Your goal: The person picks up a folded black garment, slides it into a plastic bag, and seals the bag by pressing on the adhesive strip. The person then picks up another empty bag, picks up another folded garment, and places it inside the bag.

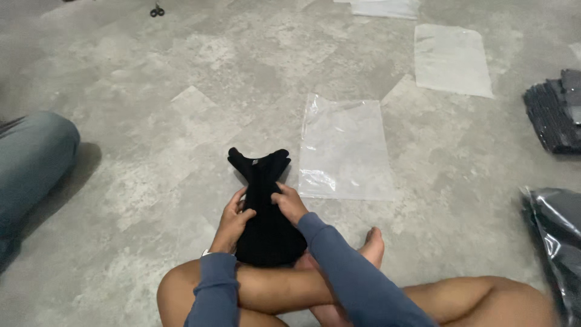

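Right now both hands, left [233, 217] and right [289, 203], grip a folded black knitted garment [264, 209] lying across the person's crossed bare legs. Just beyond it a clear flat plastic bag [346, 148] lies on the grey mottled floor [181, 121], another clear bag [451, 59] farther off. Dark stacked garments [554, 115] sit at right; a grey-trousered leg [30, 163] at left.

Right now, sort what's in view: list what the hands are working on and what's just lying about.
In hand:
black garment, pressed by left hand and right hand
clear plastic bag lying beside it

Lying about:
second clear bag
dark folded stack
bagged dark bundle
scissors
another person's leg
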